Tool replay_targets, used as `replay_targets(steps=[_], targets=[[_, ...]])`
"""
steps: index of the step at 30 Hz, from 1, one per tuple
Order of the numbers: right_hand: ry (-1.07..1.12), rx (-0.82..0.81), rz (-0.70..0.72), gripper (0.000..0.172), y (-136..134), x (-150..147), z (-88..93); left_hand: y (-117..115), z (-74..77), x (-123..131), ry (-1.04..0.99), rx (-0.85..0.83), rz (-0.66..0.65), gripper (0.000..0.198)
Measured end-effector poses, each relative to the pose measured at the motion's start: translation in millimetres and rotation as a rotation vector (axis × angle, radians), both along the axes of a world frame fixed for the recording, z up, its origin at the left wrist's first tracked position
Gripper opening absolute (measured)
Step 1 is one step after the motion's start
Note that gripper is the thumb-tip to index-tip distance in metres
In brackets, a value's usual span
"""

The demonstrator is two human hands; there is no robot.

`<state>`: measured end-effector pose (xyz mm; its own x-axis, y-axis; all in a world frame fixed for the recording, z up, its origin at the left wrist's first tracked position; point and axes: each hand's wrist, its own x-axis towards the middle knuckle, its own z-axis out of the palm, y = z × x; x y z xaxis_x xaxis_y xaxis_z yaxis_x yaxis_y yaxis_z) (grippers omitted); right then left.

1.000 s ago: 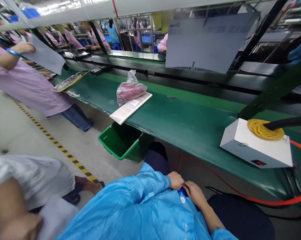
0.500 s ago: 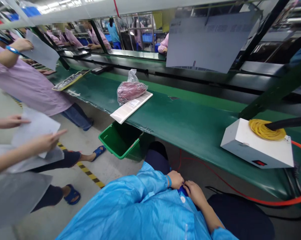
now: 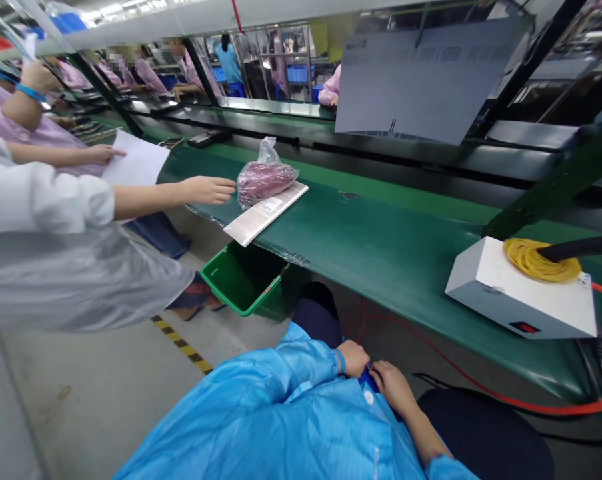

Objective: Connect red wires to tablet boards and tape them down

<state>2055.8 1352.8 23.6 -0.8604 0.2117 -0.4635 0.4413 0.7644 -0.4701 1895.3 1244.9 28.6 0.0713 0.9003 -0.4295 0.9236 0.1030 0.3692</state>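
Note:
Both hands rest in my lap, over the front of my light blue smock (image 3: 281,420). My left hand (image 3: 353,359), with a blue band at its wrist, is closed, fingers curled inward. Close against it is my right hand (image 3: 389,385), its fingers bent and closed too. Between their fingertips a small dark blue piece (image 3: 367,377) shows; what it is I cannot make out. On the green bench ahead lies a clear plastic bag of reddish-pink contents (image 3: 265,181), resting partly on a flat whitish pack with a label (image 3: 248,225).
A co-worker's hand (image 3: 211,190) reaches toward the bag; the other hand is at a white sheet (image 3: 138,160). A green bin (image 3: 243,310) stands below the bench edge. A white box (image 3: 521,300) with coiled yellow tubing (image 3: 538,259) sits right. A large sheet (image 3: 421,83) hangs ahead.
The co-worker in the pale smock has come forward along the bench, one arm now stretched toward the bag and the paper moved up and right. My hands stay in the same place.

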Motion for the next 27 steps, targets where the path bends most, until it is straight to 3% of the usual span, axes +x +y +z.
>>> replay_targets(steps=[4,8,13,17,22,27], targets=[[-0.007,0.058,-0.062,0.048,3,3,-5.2,3,5.8,-7,0.033,0.012,0.046,0.016],[-0.202,0.067,-0.014,0.061,0,8,-12.7,-1,16.1,-43,0.075,0.063,0.18,0.015],[-0.359,-0.027,0.009,0.08,-4,10,-19.3,-35,31.0,-109,0.14,0.063,0.478,0.021],[-0.411,-0.054,-0.009,0.085,-6,5,-26.9,-62,38.8,-132,0.161,0.09,0.713,0.029],[-0.412,-0.019,-0.107,0.082,-11,-3,-39.3,-64,31.8,-136,0.164,0.109,0.946,0.037],[-0.377,-0.06,-0.125,0.083,-1,-6,-49.4,-72,12.0,-151,0.117,0.053,1.022,0.034]])
